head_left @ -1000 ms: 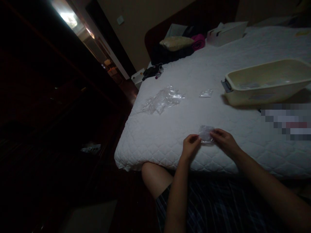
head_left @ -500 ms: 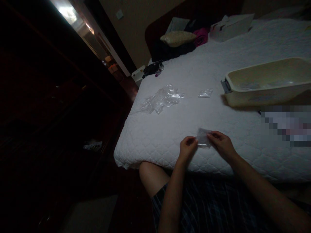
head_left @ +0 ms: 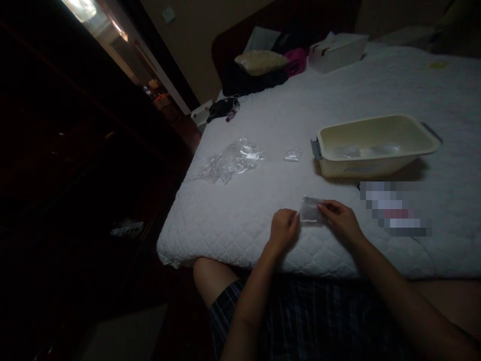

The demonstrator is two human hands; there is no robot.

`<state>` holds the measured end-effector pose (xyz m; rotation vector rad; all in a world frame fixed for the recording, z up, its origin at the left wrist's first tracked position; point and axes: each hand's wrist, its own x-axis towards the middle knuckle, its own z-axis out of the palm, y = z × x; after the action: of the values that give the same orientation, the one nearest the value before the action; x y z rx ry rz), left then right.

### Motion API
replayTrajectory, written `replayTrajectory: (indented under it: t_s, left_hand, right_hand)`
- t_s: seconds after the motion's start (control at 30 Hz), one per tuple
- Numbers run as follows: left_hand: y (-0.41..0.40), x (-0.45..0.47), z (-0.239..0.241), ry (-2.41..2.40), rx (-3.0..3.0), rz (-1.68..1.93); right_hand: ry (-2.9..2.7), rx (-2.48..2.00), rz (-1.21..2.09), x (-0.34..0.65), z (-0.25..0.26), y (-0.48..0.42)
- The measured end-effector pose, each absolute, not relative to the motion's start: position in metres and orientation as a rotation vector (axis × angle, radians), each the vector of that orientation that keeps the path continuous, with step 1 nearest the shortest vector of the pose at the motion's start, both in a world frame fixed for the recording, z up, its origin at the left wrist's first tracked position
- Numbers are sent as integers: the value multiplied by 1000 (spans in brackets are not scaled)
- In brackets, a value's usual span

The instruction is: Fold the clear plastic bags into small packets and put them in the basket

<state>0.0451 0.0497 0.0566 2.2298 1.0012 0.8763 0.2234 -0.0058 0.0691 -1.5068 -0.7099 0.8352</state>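
Between my hands is a small clear plastic bag (head_left: 310, 212), held flat just over the near part of the bed. My right hand (head_left: 342, 221) pinches its right side between thumb and fingers. At the bag's left edge, my left hand (head_left: 284, 229) is closed, thumb against the curled fingers, gripping that edge. A loose heap of clear plastic bags (head_left: 235, 159) lies on the bed to the left. One more small plastic bag (head_left: 292, 155) rests apart, between the heap and a cream plastic bin (head_left: 376, 169). Some clear plastic pieces show inside the bin.
The white quilted bed (head_left: 225, 215) spans the view. A blurred-out flat object (head_left: 393, 208) lies right of my right hand. Farther back are a white box (head_left: 338, 54), a pink roll (head_left: 295, 61), a beige cushion (head_left: 261, 62) and dark cloth. Dark floor lies left of the bed edge.
The view has swung to the right, so the whole bin now shows. Both hands stay on the bag; my left hand's fingers have turned and curled more out of sight.
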Motion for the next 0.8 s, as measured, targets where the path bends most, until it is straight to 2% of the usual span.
replayTrajectory:
  t_s: [0.27,0.53,0.67,0.8]
  left_hand:
    - [78,122,38,1021,2614,948]
    - [80,126,19,1049,2655,962]
    - [80,127,22,1086,2642,951]
    - [80,128,24,1082,2631,960]
  right_hand:
    - [-583,-1604,639,310,115,-6]
    - [-631,-1664,330,395,179,9]
    - [-758,-1778,351,439,197,33]
    - [-902,-1991,445,471,190,63]
